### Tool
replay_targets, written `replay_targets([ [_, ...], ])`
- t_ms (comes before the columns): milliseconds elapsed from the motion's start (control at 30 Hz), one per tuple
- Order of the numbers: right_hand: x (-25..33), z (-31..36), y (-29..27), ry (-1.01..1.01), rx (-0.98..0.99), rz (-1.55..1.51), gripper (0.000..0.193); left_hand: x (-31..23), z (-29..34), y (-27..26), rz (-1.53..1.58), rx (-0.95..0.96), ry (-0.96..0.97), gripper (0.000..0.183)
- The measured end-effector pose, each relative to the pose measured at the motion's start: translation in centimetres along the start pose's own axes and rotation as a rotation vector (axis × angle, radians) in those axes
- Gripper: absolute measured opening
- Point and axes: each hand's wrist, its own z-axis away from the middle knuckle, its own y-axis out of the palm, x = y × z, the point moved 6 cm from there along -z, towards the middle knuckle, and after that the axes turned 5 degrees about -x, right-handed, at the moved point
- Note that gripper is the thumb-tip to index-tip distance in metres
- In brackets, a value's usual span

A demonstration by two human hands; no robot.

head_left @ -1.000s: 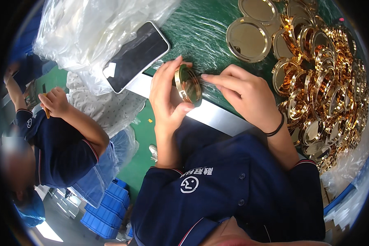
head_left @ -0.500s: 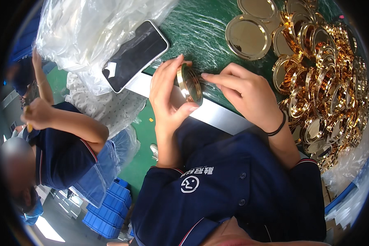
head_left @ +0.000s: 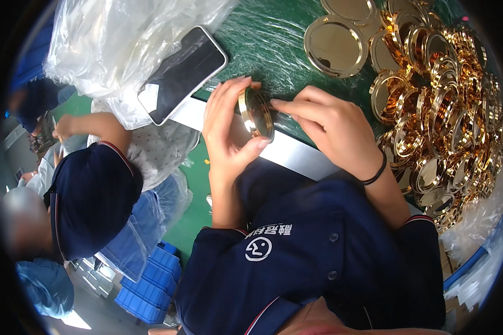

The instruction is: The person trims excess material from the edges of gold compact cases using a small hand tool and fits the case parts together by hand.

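A shiny gold round lid (head_left: 256, 111) stands tilted on edge in my left hand (head_left: 223, 120), above the near edge of the green table. My left fingers wrap its far side and the thumb presses its near rim. The index finger of my right hand (head_left: 332, 120) stretches to the lid's inner side, its tip at or very near the surface; exact contact is hard to see. The other right fingers are bent, and nothing shows in them. A dark band circles my right wrist. To the right lies a big heap of similar gold lids (head_left: 430, 111).
Flat gold lids (head_left: 336, 47) lie on the film-covered green table (head_left: 268, 44). A phone (head_left: 190, 72) rests by crumpled clear plastic (head_left: 123, 44) at the far left. A co-worker in a dark shirt (head_left: 95, 195) sits left, near blue bins (head_left: 151, 285). A metal strip (head_left: 299, 156) edges the table.
My hands and the lid keep almost the same pose, with only a slight shift. The co-worker's arm on the left has moved up and away, and their body has turned.
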Motion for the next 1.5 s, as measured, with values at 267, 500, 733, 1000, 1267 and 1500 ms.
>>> replay_targets([
  [267,-0.36,0.1,-0.01,0.002,-0.015,-0.069,0.025,0.14,0.27,0.06,0.004,-0.022,-0.016,0.074],
  [500,-0.26,0.15,0.03,0.011,-0.017,-0.049,0.025,0.22,0.36,-0.07,0.025,-0.046,-0.044,0.074],
  [733,-0.25,0.22,0.07,0.025,-0.015,-0.03,0.025,0.3,0.34,0.07,0.048,-0.063,-0.064,0.074],
  [1000,-0.33,0.31,0.07,0.011,-0.024,-0.038,0.025,0.46,0.51,0.16,0.06,-0.08,-0.058,0.075],
  [1267,-0.14,0.31,0.07,-0.001,-0.037,-0.022,0.025,0.36,0.51,0.18,0.057,-0.081,-0.04,0.072],
  [1500,-0.68,0.19,0.15,-0.02,-0.044,-0.074,0.024,0.62,0.66,0.1,0.068,-0.056,-0.014,0.073],
])
